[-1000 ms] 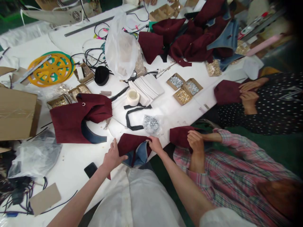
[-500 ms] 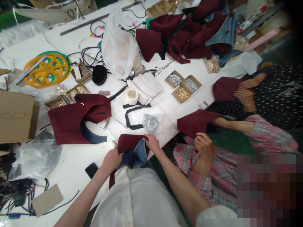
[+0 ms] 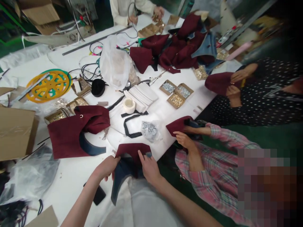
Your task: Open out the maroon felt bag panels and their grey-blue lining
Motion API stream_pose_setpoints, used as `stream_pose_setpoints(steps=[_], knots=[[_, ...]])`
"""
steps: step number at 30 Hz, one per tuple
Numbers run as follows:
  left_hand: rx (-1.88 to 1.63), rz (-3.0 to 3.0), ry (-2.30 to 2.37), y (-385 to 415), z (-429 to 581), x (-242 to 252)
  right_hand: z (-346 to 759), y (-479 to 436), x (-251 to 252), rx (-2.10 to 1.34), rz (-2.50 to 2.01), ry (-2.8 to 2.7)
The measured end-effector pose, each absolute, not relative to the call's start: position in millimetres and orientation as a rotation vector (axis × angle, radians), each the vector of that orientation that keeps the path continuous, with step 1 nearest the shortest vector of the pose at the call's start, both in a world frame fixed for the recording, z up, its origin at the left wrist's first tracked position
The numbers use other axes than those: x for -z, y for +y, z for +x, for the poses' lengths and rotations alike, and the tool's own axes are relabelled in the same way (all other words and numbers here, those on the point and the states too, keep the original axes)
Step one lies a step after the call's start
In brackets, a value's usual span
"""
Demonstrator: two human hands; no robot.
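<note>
Maroon-and-denim piece (image 3: 132, 150): lying over the near edge of the table (image 3: 71, 176), centre. Gripping its left side with the left hand (image 3: 107, 167), fingers closed on the cloth; pinching its right side with the right hand (image 3: 148, 167). Sitting just beyond: stud bag (image 3: 149, 130), black strap (image 3: 129, 127). Lying left: maroon panel (image 3: 67, 137); near left, phone (image 3: 99, 196). Working right: plaid-sleeved hand (image 3: 186, 141), holding a maroon scrap (image 3: 177, 125).
</note>
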State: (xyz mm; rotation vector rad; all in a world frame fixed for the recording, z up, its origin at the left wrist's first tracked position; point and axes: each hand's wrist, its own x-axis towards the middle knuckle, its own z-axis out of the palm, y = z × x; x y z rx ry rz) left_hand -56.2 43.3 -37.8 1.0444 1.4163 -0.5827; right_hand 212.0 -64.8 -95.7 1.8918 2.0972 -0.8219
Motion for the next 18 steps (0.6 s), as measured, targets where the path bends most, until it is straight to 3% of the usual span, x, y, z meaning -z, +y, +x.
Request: stream_pose_setpoints(steps=[4,9,13,18], knots=[[0.650,1.119,1.298,59.1,-62.5,29.7,257.6,-33.7,66.7,0.917,2.041,2.022],[0.618,1.299,1.322,102.2,-57.6,25.5,260.6,6.4,37.3,0.652,2.057,2.207],[0.499,1.654,1.404,121.3,-56.5,32.0,255.6,9.7,44.3,0.631,2.041,2.154],[0.498,1.761,1.479,116.8,-52.1,33.4,289.2,11.8,61.6,0.889,2.069,1.886]])
